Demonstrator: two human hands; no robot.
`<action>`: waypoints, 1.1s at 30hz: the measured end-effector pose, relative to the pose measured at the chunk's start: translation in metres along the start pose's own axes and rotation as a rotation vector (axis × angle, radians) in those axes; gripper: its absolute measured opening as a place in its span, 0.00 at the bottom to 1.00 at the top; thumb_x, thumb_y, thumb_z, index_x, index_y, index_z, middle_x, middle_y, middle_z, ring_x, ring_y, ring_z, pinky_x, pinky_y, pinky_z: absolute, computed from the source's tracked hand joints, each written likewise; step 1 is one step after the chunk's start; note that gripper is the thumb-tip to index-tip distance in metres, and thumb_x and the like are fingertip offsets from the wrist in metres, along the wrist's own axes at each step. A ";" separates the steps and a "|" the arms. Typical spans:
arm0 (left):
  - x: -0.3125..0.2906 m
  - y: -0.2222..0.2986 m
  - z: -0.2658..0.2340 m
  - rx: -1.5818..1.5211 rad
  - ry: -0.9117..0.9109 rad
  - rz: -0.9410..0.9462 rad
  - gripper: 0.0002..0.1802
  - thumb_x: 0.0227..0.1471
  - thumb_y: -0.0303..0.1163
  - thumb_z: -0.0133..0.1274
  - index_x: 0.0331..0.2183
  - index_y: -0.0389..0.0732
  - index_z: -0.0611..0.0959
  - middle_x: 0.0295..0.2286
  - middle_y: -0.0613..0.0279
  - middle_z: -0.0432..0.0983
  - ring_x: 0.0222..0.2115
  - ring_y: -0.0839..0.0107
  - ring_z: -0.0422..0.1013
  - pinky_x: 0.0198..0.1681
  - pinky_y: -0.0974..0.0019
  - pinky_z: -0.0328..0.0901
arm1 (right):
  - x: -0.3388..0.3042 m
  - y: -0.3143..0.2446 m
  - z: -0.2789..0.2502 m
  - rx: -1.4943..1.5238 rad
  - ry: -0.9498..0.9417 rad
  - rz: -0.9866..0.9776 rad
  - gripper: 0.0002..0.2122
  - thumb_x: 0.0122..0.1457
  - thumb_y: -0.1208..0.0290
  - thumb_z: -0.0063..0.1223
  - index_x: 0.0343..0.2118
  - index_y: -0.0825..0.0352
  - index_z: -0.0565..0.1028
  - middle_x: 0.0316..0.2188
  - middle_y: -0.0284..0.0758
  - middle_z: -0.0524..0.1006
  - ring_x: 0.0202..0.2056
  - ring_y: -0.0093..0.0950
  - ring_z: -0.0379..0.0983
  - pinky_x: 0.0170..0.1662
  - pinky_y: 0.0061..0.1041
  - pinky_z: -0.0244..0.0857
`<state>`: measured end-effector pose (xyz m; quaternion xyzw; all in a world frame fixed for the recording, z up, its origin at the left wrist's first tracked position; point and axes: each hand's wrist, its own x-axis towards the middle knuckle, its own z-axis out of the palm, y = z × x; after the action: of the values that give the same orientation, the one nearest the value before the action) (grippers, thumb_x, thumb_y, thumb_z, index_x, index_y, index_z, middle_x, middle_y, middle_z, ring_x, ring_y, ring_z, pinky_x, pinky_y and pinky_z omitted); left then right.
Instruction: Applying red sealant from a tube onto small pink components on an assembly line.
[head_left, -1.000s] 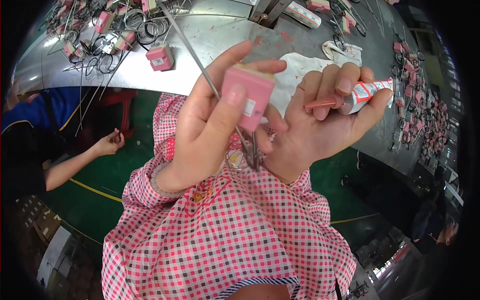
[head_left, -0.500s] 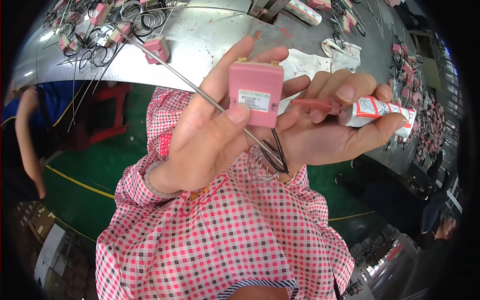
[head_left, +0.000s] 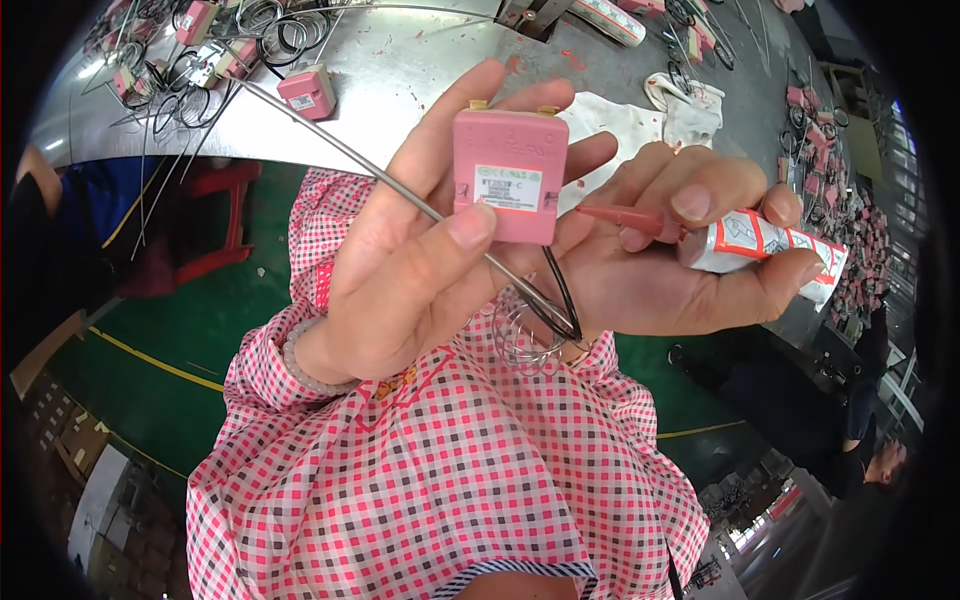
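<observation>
A pink plastic box with a white label and brass-coloured tabs on top is in my left hand, the thumb pressed on its lower left and the fingers behind it. A thin metal rod crosses the left palm. Below the box hang a black cable and a coil of thin wire, near my right wrist. My right hand is closed around a white-and-red squeeze tube. Its red nozzle points left, its tip close to the box's right side, apparently not touching it.
Ahead is a metal table with red smears. Pink boxes with coiled wires and rods lie at its left, more along the right. A white cloth and another tube lie beyond my hands. A red stool and other people are nearby.
My left hand and the box have risen slightly, and the box's label faces me more squarely. The tube has shifted a little right and down. At the left, another person's arm has moved away.
</observation>
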<state>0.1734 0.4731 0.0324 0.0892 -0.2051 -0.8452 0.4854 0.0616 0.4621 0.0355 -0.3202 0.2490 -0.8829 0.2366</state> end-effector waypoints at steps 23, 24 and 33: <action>0.001 -0.002 0.005 -0.041 0.054 -0.034 0.40 0.47 0.30 0.43 0.53 0.33 0.38 0.54 0.42 0.36 0.44 0.67 0.63 0.44 0.70 0.63 | 0.008 0.000 -0.011 0.175 -0.348 0.082 0.25 0.57 0.50 0.23 0.38 0.68 0.68 0.15 0.35 0.65 0.10 0.19 0.46 0.10 0.16 0.43; 0.001 -0.002 0.005 -0.041 0.055 -0.035 0.40 0.47 0.30 0.43 0.53 0.33 0.38 0.54 0.42 0.36 0.44 0.67 0.63 0.44 0.70 0.63 | 0.007 0.000 -0.010 0.171 -0.341 0.078 0.25 0.57 0.51 0.23 0.38 0.68 0.68 0.15 0.34 0.65 0.10 0.19 0.45 0.09 0.16 0.43; 0.001 -0.002 0.002 -0.057 -0.004 -0.040 0.40 0.47 0.30 0.43 0.53 0.33 0.38 0.53 0.43 0.37 0.47 0.63 0.60 0.45 0.69 0.62 | 0.008 -0.001 -0.011 0.174 -0.323 0.110 0.25 0.57 0.51 0.23 0.38 0.67 0.69 0.15 0.35 0.66 0.09 0.19 0.46 0.10 0.16 0.44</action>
<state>0.1710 0.4736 0.0337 0.0775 -0.1803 -0.8603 0.4705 0.0482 0.4611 0.0325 -0.4221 0.1478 -0.8238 0.3484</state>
